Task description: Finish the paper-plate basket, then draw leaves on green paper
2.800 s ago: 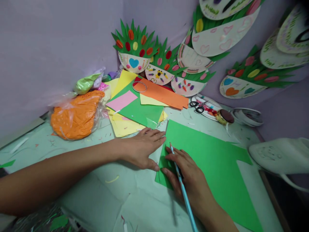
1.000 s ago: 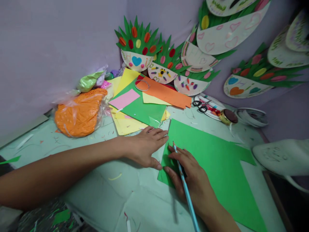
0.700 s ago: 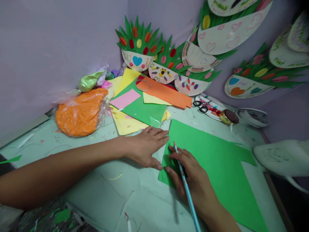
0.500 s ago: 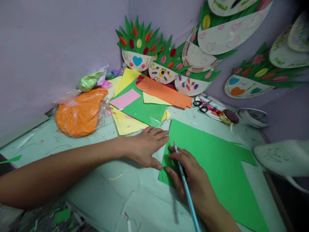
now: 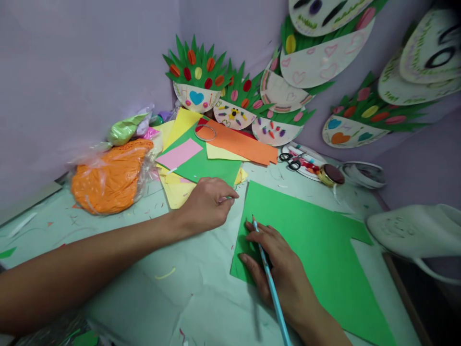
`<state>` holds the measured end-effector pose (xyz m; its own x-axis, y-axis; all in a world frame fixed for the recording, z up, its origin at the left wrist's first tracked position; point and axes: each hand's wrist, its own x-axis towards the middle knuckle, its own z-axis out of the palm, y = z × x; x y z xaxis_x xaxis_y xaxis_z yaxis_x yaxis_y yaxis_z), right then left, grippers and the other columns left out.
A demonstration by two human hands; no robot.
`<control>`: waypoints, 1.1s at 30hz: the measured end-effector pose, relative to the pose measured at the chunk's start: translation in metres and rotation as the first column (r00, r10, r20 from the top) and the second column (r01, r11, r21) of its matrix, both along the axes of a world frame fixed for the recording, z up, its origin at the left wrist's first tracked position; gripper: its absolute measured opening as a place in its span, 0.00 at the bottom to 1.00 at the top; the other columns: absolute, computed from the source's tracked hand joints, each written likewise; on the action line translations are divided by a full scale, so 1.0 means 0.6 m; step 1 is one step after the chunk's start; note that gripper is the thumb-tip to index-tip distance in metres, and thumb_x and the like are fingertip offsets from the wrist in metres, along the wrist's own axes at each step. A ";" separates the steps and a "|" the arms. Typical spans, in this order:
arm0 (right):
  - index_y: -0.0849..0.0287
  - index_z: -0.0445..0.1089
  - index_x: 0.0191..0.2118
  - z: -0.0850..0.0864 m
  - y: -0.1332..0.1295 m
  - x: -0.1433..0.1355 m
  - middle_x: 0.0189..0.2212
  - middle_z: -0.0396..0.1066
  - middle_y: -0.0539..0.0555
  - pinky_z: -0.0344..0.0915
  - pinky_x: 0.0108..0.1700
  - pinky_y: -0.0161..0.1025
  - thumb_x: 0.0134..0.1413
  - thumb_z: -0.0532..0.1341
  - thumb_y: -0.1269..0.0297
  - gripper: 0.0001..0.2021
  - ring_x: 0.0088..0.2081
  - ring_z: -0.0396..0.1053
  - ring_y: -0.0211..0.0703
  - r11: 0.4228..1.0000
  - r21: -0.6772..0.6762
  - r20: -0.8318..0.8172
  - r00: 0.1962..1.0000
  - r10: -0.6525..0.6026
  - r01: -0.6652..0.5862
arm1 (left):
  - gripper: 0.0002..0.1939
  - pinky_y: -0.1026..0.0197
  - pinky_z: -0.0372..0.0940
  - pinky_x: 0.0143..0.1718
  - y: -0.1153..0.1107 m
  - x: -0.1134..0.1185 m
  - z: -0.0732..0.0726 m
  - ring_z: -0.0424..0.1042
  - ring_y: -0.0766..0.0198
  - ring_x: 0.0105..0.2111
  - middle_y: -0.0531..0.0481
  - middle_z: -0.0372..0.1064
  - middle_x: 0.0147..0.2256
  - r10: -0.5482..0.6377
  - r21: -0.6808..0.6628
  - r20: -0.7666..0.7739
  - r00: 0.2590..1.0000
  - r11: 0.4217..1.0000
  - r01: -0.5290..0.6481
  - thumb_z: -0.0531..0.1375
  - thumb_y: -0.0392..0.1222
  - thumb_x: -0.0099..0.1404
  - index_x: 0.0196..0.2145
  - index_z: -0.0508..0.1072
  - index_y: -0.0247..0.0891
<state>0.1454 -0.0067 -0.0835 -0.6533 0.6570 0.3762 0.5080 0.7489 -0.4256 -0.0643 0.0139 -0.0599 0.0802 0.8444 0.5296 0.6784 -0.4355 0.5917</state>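
Note:
A large sheet of green paper (image 5: 309, 250), notched at its right edge, lies on the table. Over its left part rests my right hand (image 5: 281, 269), holding a light blue pencil (image 5: 270, 283) between the fingers. The pencil's tip points away from me, and the thumb and fingertips are by the sheet's left edge. Just left of the sheet, my left hand (image 5: 207, 204) is closed with thumb and forefinger pinched together. Whether anything small is between them I cannot make out. Beyond it lie layered papers: pink (image 5: 180, 153), green (image 5: 219, 169) and orange (image 5: 243, 142).
An orange bundle in clear plastic (image 5: 108, 180) sits at the left. Black-handled scissors (image 5: 293, 161) lie by a plate near the wall. A roll of tape (image 5: 333, 174) and a white bag (image 5: 406, 230) are at the right. Paper plate crafts (image 5: 196, 93) hang or lean along the wall.
My left hand has gone from lying flat with spread fingers near the green sheet's edge to a curled pinch. My right hand still holds the pencil. The view has shifted slightly.

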 end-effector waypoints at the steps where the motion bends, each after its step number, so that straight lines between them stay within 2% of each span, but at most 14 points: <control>1: 0.55 0.61 0.43 0.000 0.000 0.000 0.46 0.71 0.58 0.60 0.55 0.54 0.52 0.59 0.68 0.12 0.52 0.66 0.50 1.000 -0.001 0.003 1.000 -0.001 0.001 | 0.10 0.54 0.66 0.41 0.001 0.000 -0.002 0.73 0.59 0.35 0.47 0.76 0.31 0.005 -0.019 -0.004 1.000 1.000 -0.005 0.55 0.33 0.57 0.31 0.76 0.36; 6: 0.54 0.61 0.44 0.002 -0.001 -0.002 0.47 0.71 0.57 0.60 0.55 0.55 0.52 0.59 0.68 0.12 0.52 0.66 0.49 1.000 -0.002 0.006 1.000 -0.002 0.002 | 0.11 0.55 0.66 0.41 -0.003 0.004 -0.003 0.73 0.59 0.35 0.47 0.75 0.31 -0.094 -0.030 -0.052 0.994 0.995 0.093 0.54 0.32 0.58 0.32 0.76 0.35; 9: 0.54 0.61 0.44 0.003 0.000 -0.002 0.47 0.71 0.57 0.60 0.55 0.55 0.52 0.59 0.69 0.13 0.52 0.65 0.49 1.000 0.001 0.001 1.000 0.002 -0.002 | 0.11 0.51 0.62 0.47 -0.010 0.008 -0.001 0.70 0.56 0.44 0.46 0.75 0.37 -0.182 -0.056 -0.156 0.971 0.983 0.175 0.54 0.34 0.59 0.35 0.76 0.36; 13: 0.54 0.61 0.44 0.003 0.001 -0.003 0.46 0.71 0.57 0.60 0.54 0.55 0.52 0.59 0.69 0.13 0.51 0.65 0.49 1.000 -0.004 -0.018 1.000 0.019 -0.019 | 0.15 0.45 0.54 0.52 -0.021 0.015 0.003 0.59 0.50 0.53 0.46 0.71 0.46 -0.319 -0.214 -0.306 0.897 0.941 0.262 0.59 0.39 0.57 0.44 0.72 0.37; 17: 0.56 0.61 0.43 0.001 0.001 -0.006 0.45 0.71 0.58 0.59 0.54 0.55 0.51 0.59 0.70 0.12 0.51 0.66 0.50 1.000 -0.010 -0.021 1.000 0.016 -0.016 | 0.25 0.43 0.50 0.53 -0.030 0.023 0.009 0.58 0.49 0.52 0.43 0.65 0.50 -0.365 -0.296 -0.381 0.849 0.918 0.262 0.63 0.44 0.53 0.48 0.68 0.37; 21: 0.57 0.63 0.42 0.005 0.001 -0.003 0.44 0.72 0.59 0.62 0.53 0.53 0.52 0.59 0.70 0.11 0.49 0.68 0.50 0.998 -0.058 -0.098 0.995 0.016 -0.022 | 0.24 0.41 0.46 0.55 -0.036 0.029 0.015 0.56 0.48 0.53 0.42 0.62 0.52 -0.356 -0.336 -0.438 0.825 0.916 0.217 0.61 0.47 0.55 0.49 0.66 0.36; 23: 0.56 0.65 0.43 0.012 0.004 0.005 0.44 0.73 0.58 0.66 0.49 0.46 0.54 0.57 0.68 0.10 0.47 0.70 0.47 0.988 -0.145 -0.212 0.974 -0.084 0.054 | 0.24 0.40 0.44 0.56 -0.037 0.030 0.017 0.55 0.47 0.54 0.42 0.61 0.53 -0.359 -0.358 -0.460 0.812 0.912 0.200 0.61 0.47 0.56 0.49 0.66 0.36; 24: 0.56 0.66 0.43 0.016 0.007 0.011 0.43 0.74 0.58 0.68 0.46 0.42 0.55 0.57 0.66 0.09 0.46 0.71 0.46 0.973 -0.193 -0.272 0.946 -0.174 0.123 | 0.24 0.40 0.44 0.56 -0.037 0.030 0.018 0.54 0.46 0.55 0.42 0.60 0.53 -0.362 -0.368 -0.469 0.806 0.909 0.194 0.61 0.47 0.56 0.49 0.65 0.36; 27: 0.55 0.70 0.40 0.033 0.018 0.030 0.38 0.76 0.55 0.69 0.43 0.40 0.57 0.56 0.60 0.09 0.42 0.73 0.46 0.879 -0.341 -0.408 0.789 -0.459 0.335 | 0.26 0.40 0.43 0.57 -0.038 0.031 0.020 0.53 0.46 0.56 0.42 0.59 0.55 -0.363 -0.385 -0.479 0.799 0.905 0.180 0.61 0.48 0.56 0.50 0.65 0.35; 30: 0.57 0.72 0.40 0.050 0.029 0.045 0.30 0.77 0.54 0.70 0.41 0.42 0.55 0.58 0.54 0.14 0.35 0.75 0.46 0.781 -0.497 -0.481 0.630 -0.610 0.377 | 0.27 0.39 0.42 0.58 -0.039 0.030 0.020 0.52 0.46 0.57 0.41 0.58 0.56 -0.362 -0.396 -0.484 0.797 0.903 0.170 0.61 0.48 0.55 0.50 0.65 0.35; 33: 0.59 0.74 0.36 0.068 0.037 0.048 0.23 0.75 0.52 0.71 0.34 0.39 0.52 0.59 0.49 0.17 0.27 0.73 0.42 0.733 -0.567 -0.476 0.576 -0.664 0.376 | 0.27 0.39 0.41 0.58 -0.041 0.029 0.019 0.50 0.46 0.58 0.42 0.56 0.58 -0.364 -0.405 -0.482 0.797 0.899 0.166 0.60 0.49 0.56 0.51 0.64 0.35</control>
